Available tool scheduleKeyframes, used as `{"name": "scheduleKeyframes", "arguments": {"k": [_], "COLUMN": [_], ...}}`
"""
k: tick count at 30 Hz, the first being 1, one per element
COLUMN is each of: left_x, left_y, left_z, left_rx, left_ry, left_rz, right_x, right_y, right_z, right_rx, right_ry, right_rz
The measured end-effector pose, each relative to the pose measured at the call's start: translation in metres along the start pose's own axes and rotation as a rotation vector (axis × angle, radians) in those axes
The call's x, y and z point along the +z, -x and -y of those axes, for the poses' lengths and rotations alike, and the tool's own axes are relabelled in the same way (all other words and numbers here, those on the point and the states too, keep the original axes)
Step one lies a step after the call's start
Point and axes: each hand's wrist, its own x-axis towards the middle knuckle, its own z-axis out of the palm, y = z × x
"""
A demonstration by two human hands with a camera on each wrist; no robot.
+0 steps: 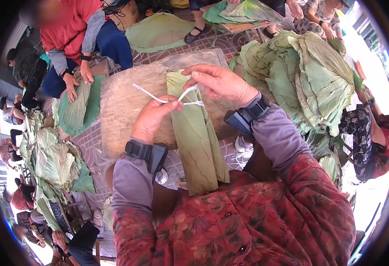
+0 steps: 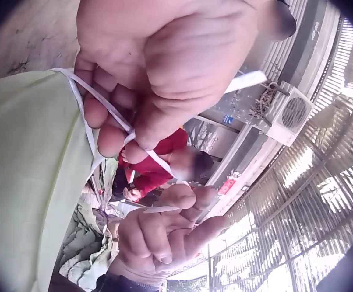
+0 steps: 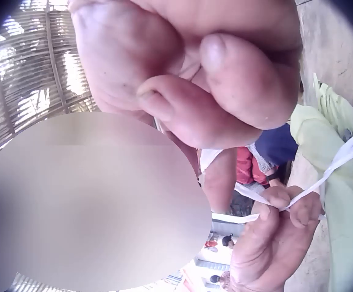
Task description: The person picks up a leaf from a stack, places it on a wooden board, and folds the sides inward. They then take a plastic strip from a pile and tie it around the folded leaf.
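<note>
A long folded bundle of pale green leaves (image 1: 194, 146) lies lengthwise from the wooden board toward the person's lap. A white strip (image 1: 186, 93) loops around its upper part. My left hand (image 1: 152, 117) pinches the strip between thumb and forefinger where its two ends cross, just left of the bundle. One loose end sticks out past that thumb. Above the bundle, my right hand (image 1: 223, 84) holds the other end, which runs taut from the crossing. In the right wrist view the right fingers (image 3: 237, 85) are curled in, and the left hand (image 3: 274, 249) grips the crossing.
Beneath the bundle is a worn wooden board (image 1: 128, 102). A big stack of dried leaves (image 1: 301, 75) stands at the right, and another leaf pile (image 1: 55, 159) at the left. Across the board, a person in red (image 1: 72, 40) handles a leaf (image 1: 77, 106).
</note>
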Motion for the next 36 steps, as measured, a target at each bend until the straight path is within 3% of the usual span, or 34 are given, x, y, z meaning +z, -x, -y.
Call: {"name": "scheduleKeyframes", "arguments": {"k": [1,2,4,6,8,9,11,14,16,20,22,26,28,29,31,36], "left_x": [-0.001,-0.001,0.000,0.001,0.001,0.001,0.005,0.018,0.028,0.033,0.034,0.038,0.041,0.042,0.041,0.040], "left_y": [-0.001,-0.002,-0.002,-0.001,-0.002,-0.002,-0.002,-0.001,0.000,0.002,0.003,0.000,-0.001,-0.001,-0.003,-0.004], "left_z": [0.000,0.000,0.001,-0.001,-0.002,-0.001,-0.002,-0.006,-0.009,-0.007,-0.006,-0.006,-0.004,-0.003,-0.002,0.003], "left_rx": [-0.013,-0.014,-0.029,-0.012,0.003,0.009,0.014,0.085,0.539,0.625,0.604,0.629,0.721,0.722,0.713,0.754], "left_ry": [0.020,0.020,0.075,0.018,-0.047,-0.040,-0.032,-0.259,-0.723,-0.970,-0.931,-0.999,-1.075,-1.074,-1.068,-1.068], "left_rz": [0.000,0.000,-0.038,-0.017,0.014,0.018,0.021,-0.120,-0.272,-0.370,-0.490,-0.504,-0.497,-0.494,-0.536,-0.491], "right_x": [0.000,-0.002,-0.010,-0.012,-0.002,0.004,0.012,0.021,0.021,0.020,0.017,0.011,0.013,0.012,0.011,0.005], "right_y": [-0.001,-0.002,-0.004,-0.005,-0.005,-0.007,-0.010,-0.013,-0.011,-0.010,-0.009,-0.011,-0.008,-0.007,-0.008,-0.010], "right_z": [0.003,0.003,0.004,0.000,-0.004,-0.006,-0.016,-0.024,-0.020,-0.022,-0.016,-0.009,-0.007,-0.010,-0.017,-0.020], "right_rx": [-0.065,-0.064,-0.151,-0.174,0.033,0.046,0.046,0.010,-0.007,-0.034,0.164,0.255,0.340,0.340,0.158,0.077], "right_ry": [0.229,0.228,0.045,0.045,0.073,0.288,0.380,0.457,0.397,0.268,-0.026,-0.025,-0.058,-0.060,-0.187,-0.371], "right_rz": [-0.093,-0.093,-0.335,-0.311,-0.032,0.021,0.058,0.103,0.101,0.093,0.063,0.105,0.112,0.109,0.020,-0.066]}}
